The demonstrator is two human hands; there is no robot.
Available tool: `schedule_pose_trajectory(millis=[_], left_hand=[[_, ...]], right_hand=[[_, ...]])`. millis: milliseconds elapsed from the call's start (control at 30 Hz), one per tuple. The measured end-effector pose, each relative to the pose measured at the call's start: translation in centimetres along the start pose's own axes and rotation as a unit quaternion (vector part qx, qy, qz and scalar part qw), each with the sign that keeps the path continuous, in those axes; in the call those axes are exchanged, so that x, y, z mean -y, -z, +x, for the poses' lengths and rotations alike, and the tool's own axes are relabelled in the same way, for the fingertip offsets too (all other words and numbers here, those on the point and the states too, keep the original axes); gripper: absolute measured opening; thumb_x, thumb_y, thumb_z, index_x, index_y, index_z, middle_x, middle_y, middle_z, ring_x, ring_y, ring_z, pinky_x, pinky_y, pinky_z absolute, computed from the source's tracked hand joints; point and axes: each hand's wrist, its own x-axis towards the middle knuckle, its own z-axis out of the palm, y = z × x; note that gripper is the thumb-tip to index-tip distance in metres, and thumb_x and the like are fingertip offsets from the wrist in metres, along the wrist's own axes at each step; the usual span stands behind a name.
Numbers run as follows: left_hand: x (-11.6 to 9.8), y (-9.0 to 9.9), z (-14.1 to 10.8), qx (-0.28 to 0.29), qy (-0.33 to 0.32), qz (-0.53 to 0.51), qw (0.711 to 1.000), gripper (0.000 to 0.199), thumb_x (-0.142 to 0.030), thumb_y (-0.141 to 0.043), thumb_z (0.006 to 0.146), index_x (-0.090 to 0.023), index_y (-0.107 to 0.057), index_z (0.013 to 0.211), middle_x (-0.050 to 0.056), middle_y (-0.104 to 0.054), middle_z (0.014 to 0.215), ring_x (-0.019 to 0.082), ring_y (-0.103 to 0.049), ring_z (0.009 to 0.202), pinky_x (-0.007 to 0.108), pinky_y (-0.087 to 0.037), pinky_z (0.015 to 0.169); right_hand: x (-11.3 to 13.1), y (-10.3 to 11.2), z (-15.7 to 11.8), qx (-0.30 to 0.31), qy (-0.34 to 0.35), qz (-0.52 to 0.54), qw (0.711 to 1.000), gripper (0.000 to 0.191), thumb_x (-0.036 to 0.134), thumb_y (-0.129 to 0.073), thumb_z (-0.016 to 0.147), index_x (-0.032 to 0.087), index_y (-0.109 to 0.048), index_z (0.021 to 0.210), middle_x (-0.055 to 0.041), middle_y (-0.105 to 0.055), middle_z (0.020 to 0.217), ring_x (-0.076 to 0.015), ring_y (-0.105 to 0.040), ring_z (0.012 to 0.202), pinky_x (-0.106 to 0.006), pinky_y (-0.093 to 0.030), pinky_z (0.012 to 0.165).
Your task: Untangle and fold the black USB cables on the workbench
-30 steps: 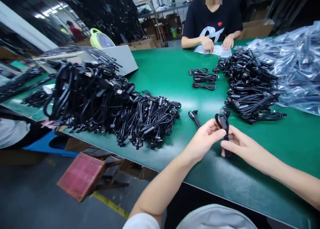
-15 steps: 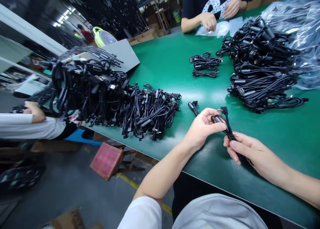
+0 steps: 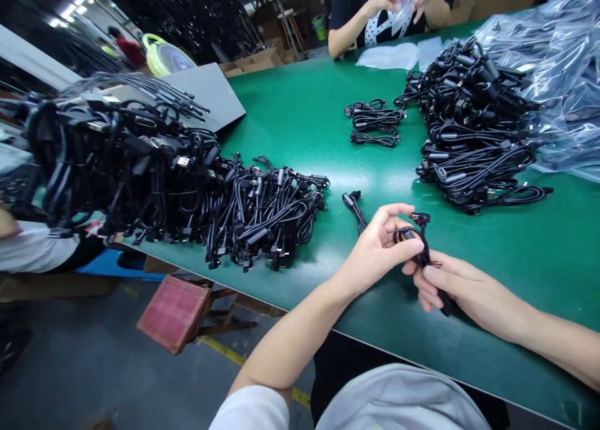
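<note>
Green worktop (image 3: 290, 130): runs across the area and carries the cable stock. Large cable heap (image 3: 154, 174): black tied cables, piled along the worktop's left part. Clear plastic bags (image 3: 562, 74): loosely piled at the far right. Smaller cable heap (image 3: 478, 130): black coiled cables, just beside the bags, on their near left side.

Co-worker (image 3: 394, 17): positioned across the worktop, dark printed shirt, both hands raised at a piece of clear plastic (image 3: 404, 8). Flat translucent sheets (image 3: 391, 55) lie on the worktop below. Grey panel (image 3: 206, 92): tilted, behind the large cable heap. Red-topped stool (image 3: 175, 311): on the floor, near side. Yellow-green fan (image 3: 169, 56): beyond the panel.

Left hand (image 3: 382, 249): closed in a light pinch, thumb against fingers, on the upper loop of the held cable (image 3: 422, 249). Right hand (image 3: 452, 283): closed around the lower part of the same cable, thumb on top. The cable is black, bundled and tilted, held between both hands over the near part of the worktop; its angled plug (image 3: 420, 218) projects above the left thumb.

Small cable group (image 3: 375, 122): coiled bundles lying together between the two heaps. Single cable bundle (image 3: 355, 210): on the worktop, just beyond the left hand, partly hidden by it.
</note>
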Motion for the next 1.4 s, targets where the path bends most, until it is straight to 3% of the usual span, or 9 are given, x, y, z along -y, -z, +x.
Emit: schedule_pose_trajectory(millis=[100,267,900,1167,1233,1333,1400], left_hand=[[-0.1,-0.1,-0.2,0.014,0.0,0.012,1.0,0.056,-0.03,-0.081,0.081,-0.02,-0.056,0.13,0.0,-0.061,0.089,0.01,-0.06,0.079,0.024,-0.048,0.077],[0.1,-0.3,-0.6,0.029,-0.013,0.069,0.997,0.06,-0.03,-0.084,0.077,-0.021,-0.059,0.131,0.003,-0.064,0.097,0.014,-0.06,0.086,0.029,-0.049,0.085],[0.7,-0.3,-0.5,0.048,-0.031,0.107,0.993,0.064,-0.031,-0.084,0.077,-0.019,-0.054,0.132,0.002,-0.062,0.097,0.013,-0.059,0.085,0.029,-0.048,0.081],[1.3,-0.2,-0.6,0.052,-0.069,0.133,0.987,0.064,-0.029,-0.084,0.078,-0.019,-0.054,0.134,0.003,-0.064,0.099,0.013,-0.06,0.085,0.027,-0.049,0.08],[1.2,-0.2,-0.5,0.051,-0.076,0.138,0.986,0.062,-0.03,-0.083,0.079,-0.019,-0.055,0.134,0.003,-0.064,0.099,0.013,-0.06,0.086,0.028,-0.049,0.082],[0.9,-0.2,-0.4,0.058,-0.067,0.122,0.989,0.054,-0.034,-0.078,0.084,-0.02,-0.058,0.132,0.004,-0.063,0.099,0.014,-0.06,0.087,0.029,-0.05,0.084],[0.8,-0.2,-0.2,0.035,-0.062,0.101,0.992,0.052,-0.037,-0.076,0.085,-0.022,-0.057,0.132,0.005,-0.063,0.106,0.014,-0.061,0.09,0.029,-0.05,0.086]], right_hand=[[-0.2,-0.3,-0.2,0.023,-0.03,0.127,0.991,0.038,0.056,-0.068,0.09,0.019,-0.065,0.096,0.0069,-0.039,0.061,-0.0094,-0.031,0.054,-0.026,-0.036,0.054],[-1.0,-0.1,0.1,0.045,-0.089,0.191,0.976,0.038,0.051,-0.077,0.085,0.02,-0.056,0.077,0.0122,-0.026,0.053,-0.0047,-0.013,0.045,-0.021,-0.019,0.043],[-2.0,0.6,0.4,0.095,-0.084,0.236,0.963,0.032,0.043,-0.071,0.088,0.018,-0.058,0.073,0.0114,-0.029,0.048,-0.0036,-0.014,0.041,-0.018,-0.019,0.039],[-2.6,0.9,0.5,0.103,-0.079,0.224,0.966,0.033,0.046,-0.07,0.087,0.018,-0.06,0.073,0.0119,-0.026,0.047,-0.0038,-0.013,0.04,-0.018,-0.02,0.038],[-2.4,0.7,0.6,0.092,-0.07,0.207,0.972,0.035,0.048,-0.072,0.087,0.017,-0.061,0.074,0.0112,-0.029,0.049,-0.0041,-0.018,0.041,-0.018,-0.026,0.04],[-1.3,0.4,0.8,0.069,-0.045,0.141,0.987,0.042,0.056,-0.071,0.087,0.015,-0.067,0.08,0.0026,-0.053,0.058,-0.0091,-0.048,0.052,-0.023,-0.048,0.056],[-0.1,0.3,0.9,0.044,-0.013,0.111,0.993,0.041,0.055,-0.072,0.088,0.014,-0.071,0.086,-0.0048,-0.067,0.073,-0.0146,-0.064,0.07,-0.026,-0.053,0.07]])
